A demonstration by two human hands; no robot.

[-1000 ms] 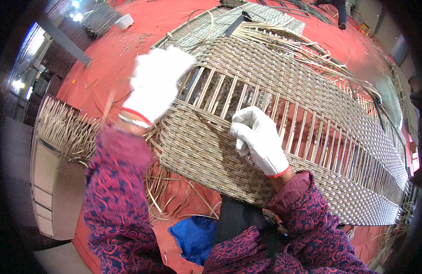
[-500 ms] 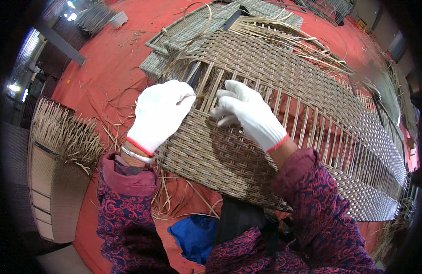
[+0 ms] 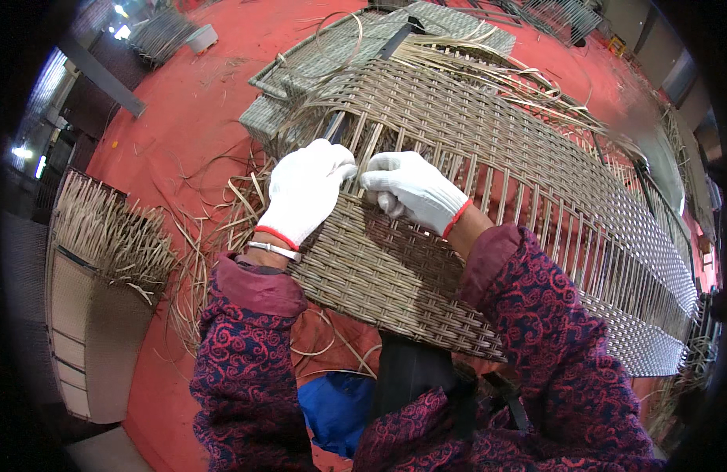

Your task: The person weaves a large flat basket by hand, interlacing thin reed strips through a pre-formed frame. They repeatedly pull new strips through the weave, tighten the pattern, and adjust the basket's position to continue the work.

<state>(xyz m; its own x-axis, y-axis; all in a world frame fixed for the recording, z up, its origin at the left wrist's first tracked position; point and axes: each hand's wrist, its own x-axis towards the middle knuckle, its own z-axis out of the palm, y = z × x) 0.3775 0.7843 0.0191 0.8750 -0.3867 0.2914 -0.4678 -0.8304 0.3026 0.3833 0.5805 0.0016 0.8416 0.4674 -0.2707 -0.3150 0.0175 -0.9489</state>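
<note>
A large brown woven wicker panel [image 3: 363, 271] lies across in front of me, with a band of unwoven slats [image 3: 529, 208] running along its middle. At the left end of that band both my hands meet in white gloves with red cuffs. My left hand [image 3: 307, 189] is closed in a pinch on a wicker strip at the edge of the weave. My right hand [image 3: 415, 191] is curled just beside it, thumb and fingertips together over the slats; what they pinch is hidden. A dark frame bar [image 3: 400, 38] sticks out past the panel's far edge.
Loose strips [image 3: 489, 67] fan out along the panel's far side, over a grey-green woven panel [image 3: 300, 71]. More strips [image 3: 238, 208] tangle on the red floor covering [image 3: 175, 134]. A framed piece with bristling ends [image 3: 104, 228] stands left. Blue cloth [image 3: 336, 413] lies below.
My left hand has moved right and my right hand slightly down and left, so their fingertips are now close together. The right hand's fingers have curled in from a looser spread.
</note>
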